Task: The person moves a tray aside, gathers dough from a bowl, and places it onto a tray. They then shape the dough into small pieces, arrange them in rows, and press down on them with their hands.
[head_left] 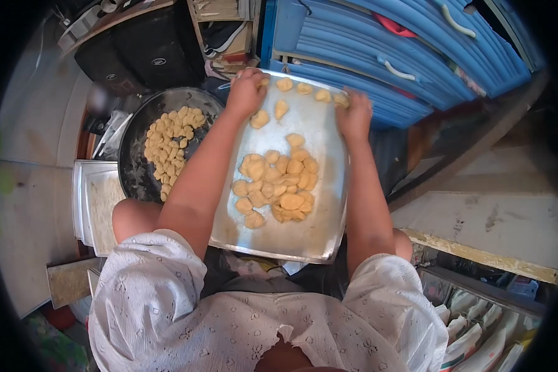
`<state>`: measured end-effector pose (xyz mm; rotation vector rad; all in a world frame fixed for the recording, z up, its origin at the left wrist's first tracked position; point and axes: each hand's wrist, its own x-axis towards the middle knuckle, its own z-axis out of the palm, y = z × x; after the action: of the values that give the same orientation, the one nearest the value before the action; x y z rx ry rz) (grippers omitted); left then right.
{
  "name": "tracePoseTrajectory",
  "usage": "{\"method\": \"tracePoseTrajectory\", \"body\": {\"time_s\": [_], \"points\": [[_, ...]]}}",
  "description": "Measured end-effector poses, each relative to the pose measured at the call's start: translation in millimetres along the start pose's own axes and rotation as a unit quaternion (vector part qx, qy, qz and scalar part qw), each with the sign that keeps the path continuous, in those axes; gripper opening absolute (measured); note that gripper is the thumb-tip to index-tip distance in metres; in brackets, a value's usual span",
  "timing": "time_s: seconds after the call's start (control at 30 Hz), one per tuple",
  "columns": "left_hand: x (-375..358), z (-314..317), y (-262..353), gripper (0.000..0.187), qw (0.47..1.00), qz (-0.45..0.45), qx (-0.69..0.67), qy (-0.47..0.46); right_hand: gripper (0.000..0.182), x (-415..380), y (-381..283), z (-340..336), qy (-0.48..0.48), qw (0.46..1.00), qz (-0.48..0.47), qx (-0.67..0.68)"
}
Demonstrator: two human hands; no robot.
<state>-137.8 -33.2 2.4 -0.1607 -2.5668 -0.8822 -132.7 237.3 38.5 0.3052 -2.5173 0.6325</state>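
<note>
Shirt, white, patterned: filling the space nearest, well short of the grip. Tray, metal: extending from the grip toward the wearer; its support underneath is not showing. Dough, yellowish pieces: mostly clustering short of the grip, others lining the far rim. Left hand: gripping the far left corner. Right hand: gripping the far right corner. Hazard, judged: uneven lifting could be sliding pieces over the low rim; touching pieces may be sticking. Pan, dark: holding more dough, left of the grip. Drawers, blue: standing beyond it.
</note>
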Motion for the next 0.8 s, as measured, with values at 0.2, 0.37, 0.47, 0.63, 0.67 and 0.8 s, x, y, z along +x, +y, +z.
{"method": "tracePoseTrajectory", "body": {"time_s": [0.2,0.37,0.47,0.63,0.67,0.8], "points": [[3,-2,7,0.032,0.998,0.039,-0.031,0.027,0.042,-17,-69,28,-0.145,0.963,-0.114,0.195],[-20,-42,24,0.033,0.994,-0.067,-0.038,-0.081,0.039,-11,-73,57,-0.192,0.96,-0.084,0.186],[-41,-48,27,0.036,0.963,-0.032,-0.091,-0.253,0.039,-10,-80,56,-0.175,0.967,-0.03,0.184],[-26,-31,17,0.033,0.993,-0.007,-0.084,-0.085,0.052,-13,-74,8,-0.381,0.923,0.017,0.053],[-22,-29,18,0.032,0.994,-0.022,-0.092,-0.059,0.052,-15,-68,7,-0.381,0.923,0.018,0.051],[-23,-24,30,0.029,0.999,0.03,-0.005,0.023,0.031,-7,-56,9,-0.413,0.9,-0.025,0.134]]}}
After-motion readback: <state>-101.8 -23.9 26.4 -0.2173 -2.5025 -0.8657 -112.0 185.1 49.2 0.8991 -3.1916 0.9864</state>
